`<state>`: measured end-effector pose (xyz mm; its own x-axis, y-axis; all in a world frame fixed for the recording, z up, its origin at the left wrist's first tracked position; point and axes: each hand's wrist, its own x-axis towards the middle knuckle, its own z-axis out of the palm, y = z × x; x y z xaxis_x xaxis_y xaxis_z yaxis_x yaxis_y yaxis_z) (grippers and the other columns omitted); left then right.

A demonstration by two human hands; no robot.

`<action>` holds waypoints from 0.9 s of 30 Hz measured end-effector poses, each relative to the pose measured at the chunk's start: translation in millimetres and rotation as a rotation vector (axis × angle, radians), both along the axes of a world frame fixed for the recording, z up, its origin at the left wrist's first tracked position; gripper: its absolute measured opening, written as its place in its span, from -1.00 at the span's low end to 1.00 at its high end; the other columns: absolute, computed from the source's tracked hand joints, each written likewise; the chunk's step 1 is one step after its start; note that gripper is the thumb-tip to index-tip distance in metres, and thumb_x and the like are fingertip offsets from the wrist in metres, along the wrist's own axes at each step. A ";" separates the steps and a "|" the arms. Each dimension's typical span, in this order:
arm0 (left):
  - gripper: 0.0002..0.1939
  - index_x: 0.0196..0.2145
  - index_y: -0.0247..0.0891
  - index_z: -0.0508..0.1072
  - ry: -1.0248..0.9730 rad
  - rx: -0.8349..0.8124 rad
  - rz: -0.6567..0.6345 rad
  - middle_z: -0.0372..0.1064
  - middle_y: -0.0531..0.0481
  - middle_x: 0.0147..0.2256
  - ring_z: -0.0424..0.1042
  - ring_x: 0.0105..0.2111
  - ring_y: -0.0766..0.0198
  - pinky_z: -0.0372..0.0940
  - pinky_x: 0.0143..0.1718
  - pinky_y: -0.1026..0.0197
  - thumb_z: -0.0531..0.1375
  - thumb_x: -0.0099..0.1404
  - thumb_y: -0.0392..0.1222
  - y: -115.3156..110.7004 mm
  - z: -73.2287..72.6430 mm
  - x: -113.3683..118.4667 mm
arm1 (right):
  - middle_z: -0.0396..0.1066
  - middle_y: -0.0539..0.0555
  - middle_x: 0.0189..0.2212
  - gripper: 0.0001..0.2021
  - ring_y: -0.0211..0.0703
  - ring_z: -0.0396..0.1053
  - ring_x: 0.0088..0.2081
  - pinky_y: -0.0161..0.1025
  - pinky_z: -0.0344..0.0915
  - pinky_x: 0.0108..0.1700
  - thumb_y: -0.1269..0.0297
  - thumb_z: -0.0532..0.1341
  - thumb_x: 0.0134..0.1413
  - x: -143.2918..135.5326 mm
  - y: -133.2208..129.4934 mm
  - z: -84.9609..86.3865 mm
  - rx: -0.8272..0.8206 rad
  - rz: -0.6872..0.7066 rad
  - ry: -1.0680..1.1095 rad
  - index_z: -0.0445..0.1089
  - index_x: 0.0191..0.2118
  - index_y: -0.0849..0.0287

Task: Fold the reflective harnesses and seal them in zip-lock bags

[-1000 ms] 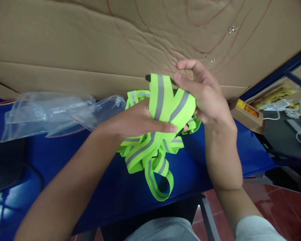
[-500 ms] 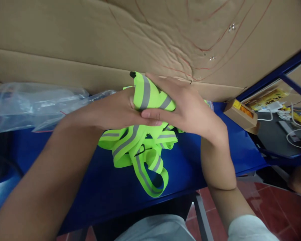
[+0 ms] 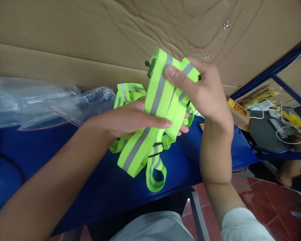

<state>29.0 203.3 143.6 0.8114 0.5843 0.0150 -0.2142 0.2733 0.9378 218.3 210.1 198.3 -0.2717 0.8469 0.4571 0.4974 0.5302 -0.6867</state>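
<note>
Neon yellow-green straps [image 3: 157,90] with a grey stripe are folded into a flat bundle, raised over the blue table [image 3: 185,167]. My left hand [image 3: 137,120] grips its lower middle, thumb across the front and fingertips showing past the right side. Around the upper right part my right hand [image 3: 203,87] is closed, its thumb pressing on the front. A black buckle [image 3: 151,68] shows at the bundle's upper left edge. Beneath and behind the bundle lie more strap loops [image 3: 157,184], with another black buckle [image 3: 156,149] on them.
Clear plastic bags [image 3: 52,103] lie at the left against a cardboard sheet [image 3: 90,36]. On the right are a small cardboard box [image 3: 239,113], a phone's edge [image 3: 201,125], and a dark shelf with white cables and yellow items. Another person's arm [image 3: 289,172] shows at the far right.
The folded bundle, earlier mostly covered between both hands, now shows its long front face. My right hand has moved right and up, and my left hand has shifted slightly right.
</note>
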 end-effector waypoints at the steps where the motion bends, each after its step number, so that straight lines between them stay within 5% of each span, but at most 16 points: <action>1: -0.62 0.06 -0.21 0.63 -0.024 -0.049 -0.062 0.65 -0.18 0.00 0.64 0.04 -0.08 0.51 0.11 -0.10 0.30 0.30 -0.37 -1.3 -0.2 0.0 | 0.52 0.02 -0.41 -0.59 -0.06 0.46 -0.34 -0.14 0.37 -0.29 -0.23 0.33 0.19 -0.3 0.9 -0.8 -0.010 0.013 0.031 0.41 -0.41 0.00; 4: -0.46 0.21 -0.06 0.55 -0.057 -0.127 -0.239 0.53 -0.09 0.20 0.46 0.28 -0.04 0.39 0.29 -0.06 0.27 0.31 -0.39 -4.5 -1.5 0.7 | 0.58 0.02 -0.35 -0.72 -0.03 0.51 -0.31 -0.12 0.41 -0.29 -0.10 0.34 0.22 -2.9 1.3 0.2 -0.024 0.025 0.113 0.45 -0.36 -0.04; 7: -0.42 0.26 0.04 0.50 -0.058 -0.028 -0.226 0.51 -0.04 0.22 0.41 0.32 -0.03 0.40 0.28 -0.05 0.31 0.33 -0.33 -5.8 -4.6 4.5 | 0.60 0.03 -0.30 -0.74 0.07 0.55 -0.22 -0.06 0.46 -0.24 -0.10 0.31 0.25 -5.6 -0.9 6.1 -0.020 -0.058 0.124 0.43 -0.35 -0.10; 13: -0.74 -0.01 -0.11 0.66 -0.061 0.146 -0.142 0.68 -0.08 -0.05 0.66 0.02 0.04 0.54 0.09 0.04 0.32 0.37 -0.31 -3.8 -4.4 9.2 | 0.60 0.01 -0.18 -0.77 0.08 0.53 0.02 -0.12 0.49 -0.04 -0.08 0.36 0.24 -6.5 -5.5 15.2 0.139 -0.247 0.032 0.44 -0.22 -0.08; 17: -0.79 -0.06 -0.19 0.63 -0.030 0.155 -0.093 0.70 -0.09 -0.21 0.70 -0.16 0.07 0.58 -0.08 0.08 0.34 0.35 -0.29 -7.3 2.5 7.8 | 0.55 0.04 -0.32 -0.68 0.00 0.55 -0.17 -0.19 0.46 -0.23 -0.07 0.34 0.26 -10.8 -3.4 9.5 0.101 -0.209 0.169 0.39 -0.37 0.01; 20: -0.78 0.00 -0.26 0.57 0.011 0.119 -0.001 0.69 -0.06 -0.26 0.68 -0.24 0.14 0.57 -0.19 0.15 0.28 0.43 -0.20 -11.7 4.8 8.0 | 0.46 0.02 -0.49 -0.62 -0.11 0.46 -0.43 -0.20 0.33 -0.48 -0.06 0.35 0.23 -14.1 0.6 2.1 -0.075 -0.075 0.363 0.34 -0.48 0.03; 23: -0.76 0.01 -0.32 0.56 0.049 0.163 0.060 0.67 -0.11 -0.28 0.67 -0.25 0.12 0.55 -0.23 0.15 0.27 0.44 -0.19 -12.5 5.0 7.9 | 0.52 0.03 -0.47 -0.55 -0.19 0.37 -0.57 -0.20 0.18 -0.63 -0.27 0.25 0.22 -11.9 7.8 -4.5 -0.455 0.151 0.394 0.47 -0.34 0.05; 27: -0.81 -0.15 -0.37 0.63 0.183 0.401 0.245 0.66 -0.19 -0.26 0.64 -0.26 0.08 0.51 -0.19 0.12 0.29 0.39 -0.19 -5.0 2.2 3.9 | 0.57 0.04 -0.38 -0.49 -0.20 0.41 -0.53 -0.18 0.30 -0.52 -0.34 0.26 0.16 -3.9 23.7 -14.1 -0.682 0.307 0.318 0.55 -0.19 0.05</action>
<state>32.9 198.3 145.9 0.6617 0.7351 0.1473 -0.0489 -0.1538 0.9869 214.4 233.8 184.2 -0.4816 0.8756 -0.0384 0.1242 0.0247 -0.9920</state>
